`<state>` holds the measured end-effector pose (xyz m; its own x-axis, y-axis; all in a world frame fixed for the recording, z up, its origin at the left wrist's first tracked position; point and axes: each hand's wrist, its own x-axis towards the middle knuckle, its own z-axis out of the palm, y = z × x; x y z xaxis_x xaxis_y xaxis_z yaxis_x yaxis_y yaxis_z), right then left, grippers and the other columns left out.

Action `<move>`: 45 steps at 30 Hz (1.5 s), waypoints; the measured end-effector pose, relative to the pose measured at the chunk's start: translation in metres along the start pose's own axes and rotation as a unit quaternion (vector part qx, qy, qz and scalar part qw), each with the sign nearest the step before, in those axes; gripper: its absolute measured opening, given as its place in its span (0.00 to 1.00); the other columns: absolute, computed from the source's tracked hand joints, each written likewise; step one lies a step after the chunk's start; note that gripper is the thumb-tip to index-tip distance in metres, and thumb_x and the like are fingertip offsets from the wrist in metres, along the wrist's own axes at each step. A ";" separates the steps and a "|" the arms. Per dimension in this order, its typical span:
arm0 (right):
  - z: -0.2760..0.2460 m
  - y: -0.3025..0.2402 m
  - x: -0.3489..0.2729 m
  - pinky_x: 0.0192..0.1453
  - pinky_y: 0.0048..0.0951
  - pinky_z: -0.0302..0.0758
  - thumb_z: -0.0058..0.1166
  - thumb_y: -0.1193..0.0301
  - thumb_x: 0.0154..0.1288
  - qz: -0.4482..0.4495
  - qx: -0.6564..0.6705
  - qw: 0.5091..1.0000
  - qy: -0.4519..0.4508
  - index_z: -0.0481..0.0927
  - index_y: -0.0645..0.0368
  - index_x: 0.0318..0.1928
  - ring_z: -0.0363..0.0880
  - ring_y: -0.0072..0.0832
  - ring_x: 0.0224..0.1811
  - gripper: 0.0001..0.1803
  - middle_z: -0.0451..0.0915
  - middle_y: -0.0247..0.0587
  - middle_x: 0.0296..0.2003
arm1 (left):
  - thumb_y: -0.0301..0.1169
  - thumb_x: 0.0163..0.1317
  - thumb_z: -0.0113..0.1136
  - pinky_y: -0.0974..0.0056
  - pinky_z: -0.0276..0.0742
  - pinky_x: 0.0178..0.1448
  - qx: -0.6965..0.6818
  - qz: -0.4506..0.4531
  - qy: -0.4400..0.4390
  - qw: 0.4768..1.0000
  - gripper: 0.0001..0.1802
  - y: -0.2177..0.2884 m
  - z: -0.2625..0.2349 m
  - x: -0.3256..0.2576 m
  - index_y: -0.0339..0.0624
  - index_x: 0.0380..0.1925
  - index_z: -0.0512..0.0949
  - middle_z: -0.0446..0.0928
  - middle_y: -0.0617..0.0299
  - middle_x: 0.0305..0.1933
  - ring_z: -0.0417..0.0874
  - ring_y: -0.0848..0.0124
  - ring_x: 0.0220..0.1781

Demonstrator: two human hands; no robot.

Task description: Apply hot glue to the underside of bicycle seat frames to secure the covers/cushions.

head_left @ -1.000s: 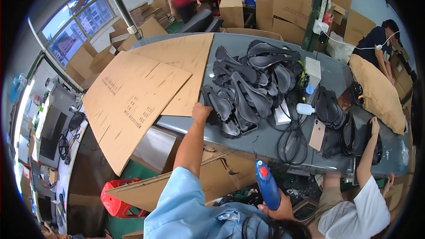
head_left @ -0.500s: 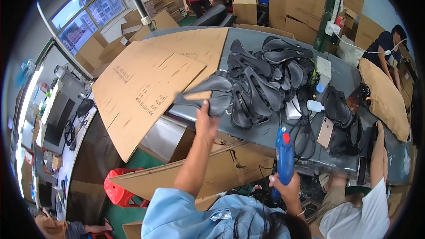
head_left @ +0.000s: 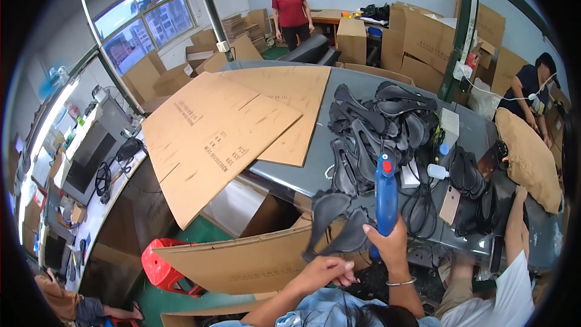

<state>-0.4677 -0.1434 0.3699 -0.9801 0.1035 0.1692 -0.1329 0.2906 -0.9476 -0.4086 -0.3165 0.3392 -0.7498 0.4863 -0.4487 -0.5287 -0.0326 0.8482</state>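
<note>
My left hand [head_left: 325, 272] is closed, its fingers curled at the narrow end of a black bicycle saddle [head_left: 330, 208]. The saddle tilts at the table's near edge, its wide split end pointing up and away from me. My right hand [head_left: 390, 243] wraps round a blue handheld tool [head_left: 386, 197] with a red button and a thin tip pointing away. That tool stands upright just right of the saddle. Beyond both hands, a pile of black bicycle saddles [head_left: 363, 122] lies on the grey table [head_left: 284, 175].
Large cardboard sheets [head_left: 224, 127] cover the table's left side. A phone [head_left: 449, 204], a white bottle [head_left: 437, 171] and cables lie to the right. Beside me sits a co-worker in a white sleeve [head_left: 514, 290]. A red stool [head_left: 172, 266] stands at lower left.
My left hand has brought the saddle down and toward me, off the cardboard sheets and close to the blue tool. The view has shifted, showing more of the room's far side.
</note>
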 end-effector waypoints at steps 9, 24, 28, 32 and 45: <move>-0.039 -0.015 -0.006 0.42 0.23 0.70 0.68 0.68 0.39 0.071 0.089 0.978 -0.175 0.72 0.63 0.43 0.73 0.20 0.35 0.28 0.75 0.33 0.31 | 0.30 0.53 0.63 0.70 0.68 0.52 -0.132 0.198 0.142 0.961 0.24 0.031 -0.032 -0.013 0.38 0.50 0.70 0.73 0.61 0.43 0.73 0.74 0.45; 0.002 -0.046 -0.073 0.24 0.38 0.72 0.67 0.56 0.44 -0.131 -0.225 0.955 -0.142 0.65 0.62 0.27 0.77 0.43 0.18 0.27 0.74 0.47 0.17 | 0.33 0.67 0.45 0.61 0.67 0.59 -0.339 0.457 0.247 0.784 0.20 0.069 -0.001 -0.015 0.38 0.56 0.61 0.69 0.54 0.54 0.71 0.61 0.57; 0.009 -0.042 -0.081 0.23 0.36 0.72 0.67 0.57 0.44 -0.174 -0.234 0.943 -0.164 0.65 0.61 0.26 0.77 0.42 0.17 0.26 0.74 0.46 0.16 | 0.35 0.67 0.43 0.60 0.66 0.60 -0.311 0.529 0.274 0.740 0.22 0.067 0.004 -0.014 0.37 0.58 0.60 0.67 0.53 0.55 0.70 0.61 0.57; 0.012 -0.044 -0.084 0.23 0.36 0.72 0.67 0.58 0.44 -0.187 -0.219 0.942 -0.172 0.65 0.61 0.26 0.77 0.40 0.17 0.25 0.74 0.45 0.16 | 0.35 0.68 0.42 0.61 0.64 0.60 -0.264 0.560 0.338 0.708 0.23 0.060 0.007 -0.011 0.36 0.59 0.58 0.66 0.54 0.56 0.69 0.65 0.55; 0.015 -0.047 -0.084 0.23 0.33 0.73 0.68 0.59 0.43 -0.204 -0.188 0.943 -0.185 0.65 0.60 0.26 0.77 0.38 0.17 0.25 0.73 0.42 0.15 | 0.36 0.68 0.42 0.63 0.61 0.62 -0.176 0.574 0.326 0.730 0.24 0.039 0.003 -0.010 0.34 0.59 0.59 0.66 0.55 0.56 0.68 0.68 0.56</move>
<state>-0.3817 -0.1796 0.3965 -0.8522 -0.4081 0.3275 -0.5167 0.5576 -0.6497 -0.4207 -0.3199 0.3777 -0.7493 -0.5531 0.3642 0.6130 -0.3710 0.6976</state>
